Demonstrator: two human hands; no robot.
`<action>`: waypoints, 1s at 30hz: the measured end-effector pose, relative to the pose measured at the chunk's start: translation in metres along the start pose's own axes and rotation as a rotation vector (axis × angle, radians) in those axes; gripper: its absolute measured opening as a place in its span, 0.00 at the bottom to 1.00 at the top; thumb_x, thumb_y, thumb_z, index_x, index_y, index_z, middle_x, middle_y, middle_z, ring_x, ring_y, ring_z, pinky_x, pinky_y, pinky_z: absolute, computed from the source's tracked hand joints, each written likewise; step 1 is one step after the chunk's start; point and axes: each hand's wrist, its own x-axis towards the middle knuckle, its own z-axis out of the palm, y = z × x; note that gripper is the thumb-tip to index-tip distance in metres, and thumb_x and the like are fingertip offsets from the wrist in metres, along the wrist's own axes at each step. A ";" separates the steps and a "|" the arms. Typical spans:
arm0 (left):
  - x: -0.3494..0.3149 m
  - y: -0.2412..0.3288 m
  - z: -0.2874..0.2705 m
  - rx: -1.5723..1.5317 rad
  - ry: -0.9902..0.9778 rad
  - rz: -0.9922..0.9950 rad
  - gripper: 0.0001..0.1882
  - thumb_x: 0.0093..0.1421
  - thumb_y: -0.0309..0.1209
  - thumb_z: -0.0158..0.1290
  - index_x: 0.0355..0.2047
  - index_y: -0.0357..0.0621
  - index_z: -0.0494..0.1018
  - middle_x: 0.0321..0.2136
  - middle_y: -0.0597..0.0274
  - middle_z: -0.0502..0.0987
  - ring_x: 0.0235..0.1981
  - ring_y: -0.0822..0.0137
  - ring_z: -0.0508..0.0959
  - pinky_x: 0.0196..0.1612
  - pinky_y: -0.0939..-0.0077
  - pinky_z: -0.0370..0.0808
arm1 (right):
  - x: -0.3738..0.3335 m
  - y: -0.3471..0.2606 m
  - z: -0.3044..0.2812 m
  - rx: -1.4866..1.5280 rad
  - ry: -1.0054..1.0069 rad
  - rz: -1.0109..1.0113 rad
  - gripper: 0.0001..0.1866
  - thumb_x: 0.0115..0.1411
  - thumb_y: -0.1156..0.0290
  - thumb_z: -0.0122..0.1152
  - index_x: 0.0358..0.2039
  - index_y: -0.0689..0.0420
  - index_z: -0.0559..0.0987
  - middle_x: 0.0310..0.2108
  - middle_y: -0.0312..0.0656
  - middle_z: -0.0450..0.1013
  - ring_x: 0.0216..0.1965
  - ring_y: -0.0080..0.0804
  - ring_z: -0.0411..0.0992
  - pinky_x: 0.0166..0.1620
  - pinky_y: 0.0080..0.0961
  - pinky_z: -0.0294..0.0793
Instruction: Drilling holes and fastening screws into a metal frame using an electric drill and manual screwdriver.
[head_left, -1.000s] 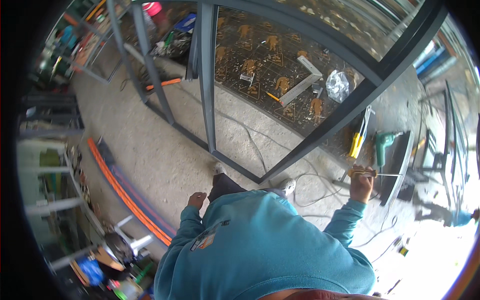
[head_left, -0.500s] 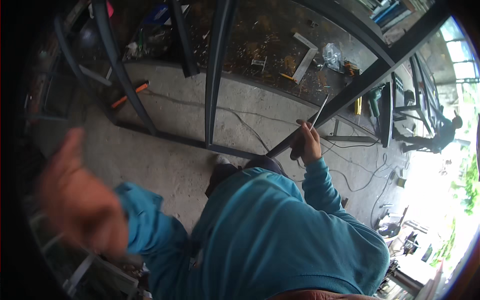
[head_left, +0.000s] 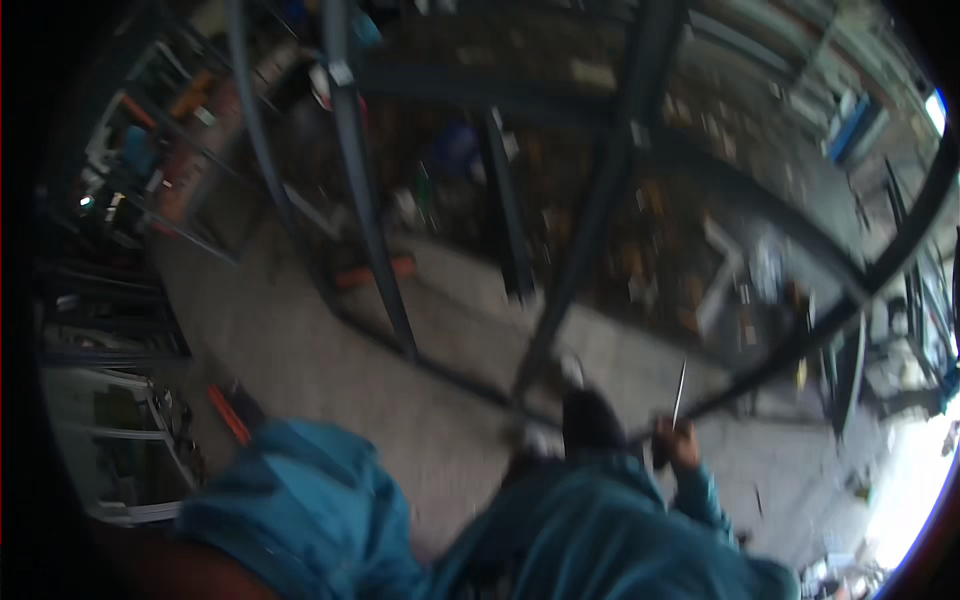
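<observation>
My right hand (head_left: 680, 443) is closed around a thin silvery rod (head_left: 681, 390) that points upward out of the fingers. It is beside the lower right bar of a large dark metal frame (head_left: 375, 240); whether it touches the bar I cannot tell. My left arm, in a blue-green sleeve (head_left: 290, 490), is bent up close at the lower left. Only a dark, blurred part of my left hand (head_left: 185, 565) shows at the bottom edge, and its fingers cannot be made out.
Behind the frame lies a dark work surface with a metal square (head_left: 722, 275) and a clear plastic bag (head_left: 767, 268). Orange tools (head_left: 375, 272) lie on the concrete floor (head_left: 440, 460), left of my feet. White-edged frames (head_left: 110, 430) stand at the far left.
The view has swung left, so the frame and bench sit farther right and more clutter shows at left. My left hand has dropped to the lower edge; my right still holds the rod.
</observation>
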 end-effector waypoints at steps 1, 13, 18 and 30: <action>0.017 -0.019 0.022 0.073 0.066 0.127 0.18 0.64 0.38 0.44 0.33 0.35 0.77 0.33 0.50 0.80 0.35 0.56 0.78 0.45 0.68 0.73 | 0.039 0.068 -0.040 -0.353 -0.081 -0.298 0.14 0.63 0.60 0.60 0.28 0.59 0.78 0.22 0.43 0.73 0.23 0.30 0.74 0.25 0.30 0.74; 0.009 -0.073 -0.005 0.202 0.043 -0.027 0.11 0.62 0.31 0.50 0.37 0.38 0.78 0.30 0.56 0.80 0.29 0.64 0.77 0.36 0.72 0.73 | 0.207 -0.176 0.108 -0.565 -0.742 -0.004 0.13 0.60 0.64 0.64 0.39 0.61 0.82 0.24 0.40 0.79 0.25 0.22 0.75 0.29 0.22 0.75; 0.017 -0.208 0.282 -0.007 0.126 -0.339 0.09 0.61 0.29 0.52 0.39 0.39 0.78 0.29 0.59 0.80 0.26 0.68 0.77 0.32 0.74 0.74 | 0.266 -0.145 0.157 -0.415 -0.480 -0.157 0.14 0.62 0.66 0.61 0.39 0.65 0.82 0.23 0.38 0.76 0.22 0.22 0.75 0.26 0.22 0.74; -0.238 -0.328 0.476 0.371 -1.299 -1.218 0.15 0.53 0.43 0.55 0.33 0.47 0.82 0.37 0.54 0.83 0.42 0.53 0.81 0.62 0.53 0.62 | 0.136 -0.109 0.233 -0.316 0.292 0.094 0.15 0.61 0.67 0.63 0.39 0.68 0.82 0.20 0.38 0.76 0.20 0.21 0.74 0.25 0.19 0.72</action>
